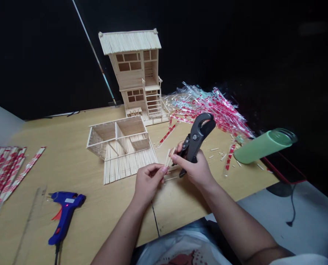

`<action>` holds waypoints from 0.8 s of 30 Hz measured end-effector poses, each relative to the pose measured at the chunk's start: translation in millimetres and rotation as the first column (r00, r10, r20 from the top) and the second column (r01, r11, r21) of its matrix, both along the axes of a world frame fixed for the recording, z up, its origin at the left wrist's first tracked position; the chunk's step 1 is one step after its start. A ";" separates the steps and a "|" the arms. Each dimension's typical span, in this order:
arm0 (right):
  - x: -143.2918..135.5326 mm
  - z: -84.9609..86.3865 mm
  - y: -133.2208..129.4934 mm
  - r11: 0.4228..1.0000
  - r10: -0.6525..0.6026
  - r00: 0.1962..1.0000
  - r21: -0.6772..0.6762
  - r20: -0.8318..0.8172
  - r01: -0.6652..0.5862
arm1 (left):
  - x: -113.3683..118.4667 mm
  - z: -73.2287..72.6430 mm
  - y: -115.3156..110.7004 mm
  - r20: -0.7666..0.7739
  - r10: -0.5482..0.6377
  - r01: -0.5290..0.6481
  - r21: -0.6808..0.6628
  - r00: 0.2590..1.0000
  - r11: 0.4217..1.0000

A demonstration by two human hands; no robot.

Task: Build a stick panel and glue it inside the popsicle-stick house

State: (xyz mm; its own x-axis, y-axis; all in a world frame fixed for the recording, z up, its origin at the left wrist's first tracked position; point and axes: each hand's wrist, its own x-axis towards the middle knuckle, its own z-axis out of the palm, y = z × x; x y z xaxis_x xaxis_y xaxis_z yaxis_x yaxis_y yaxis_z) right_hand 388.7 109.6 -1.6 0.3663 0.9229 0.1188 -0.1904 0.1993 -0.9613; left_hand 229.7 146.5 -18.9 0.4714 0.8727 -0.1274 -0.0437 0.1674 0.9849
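Note:
My left hand (pixel 150 181) pinches short pale wooden sticks (pixel 167 158) between thumb and fingertips, above the table. Close beside it, my right hand (pixel 198 169) is wrapped round a black hand cutter (pixel 194 141), its curved jaws pointing up and away. The right thumb and forefinger also reach the upper ends of the sticks. Another short stick (pixel 171 179) lies on the table just beneath the hands. Left of the hands sits a half-built stick model (pixel 128 169), with a slatted floor and low walls split into rooms.
A taller stick house (pixel 131 70) stands at the back. Torn red-and-clear wrappers (pixel 210 106) pile up right of it. A green bottle (pixel 259 147) and a phone (pixel 284 167) are at right. At left lie wrapped chopsticks (pixel 7 165), a clear ruler (pixel 30 217) and a blue glue gun (pixel 66 213).

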 end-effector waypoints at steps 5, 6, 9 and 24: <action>8.0 11.0 -1.7 0.986 0.132 0.974 -0.075 -0.183 -0.148 | -0.8 -1.3 0.1 0.019 0.120 -0.120 0.051 0.993 0.991; 8.9 11.7 -2.4 0.968 0.194 0.947 -0.106 -0.257 -0.227 | -1.3 -1.1 0.7 0.032 0.138 -0.139 0.057 0.990 0.989; 6.8 7.4 -4.9 0.870 0.351 0.811 -0.157 -0.468 -0.467 | -3.1 -1.2 2.8 0.073 0.159 -0.166 0.098 0.985 0.981; -1.9 -2.5 -9.8 0.844 0.335 0.742 -0.165 -0.581 -0.510 | -3.9 -3.3 6.4 0.096 0.121 -0.143 0.274 0.988 0.951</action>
